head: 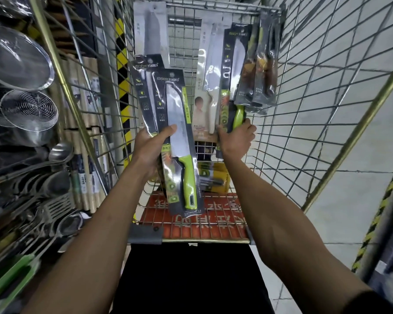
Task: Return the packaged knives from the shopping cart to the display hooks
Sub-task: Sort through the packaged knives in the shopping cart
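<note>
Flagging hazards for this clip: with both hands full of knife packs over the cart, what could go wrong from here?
1. The left hand pinches several fanned packs at once; the front green-handled knife pack hangs low and could slip into the shopping cart.
2. The right hand grips its bundle only at the bottom edge, so the dark packs leaning at the top may tip out.
3. Loose card edges could catch on the cart's wire mesh while lifting.

1. Small print on the black-carded, green-handled knife package is too small to read.
2. Steel mesh strainers are cut off by the left edge.
3. The yellow package lies mostly hidden.
</note>
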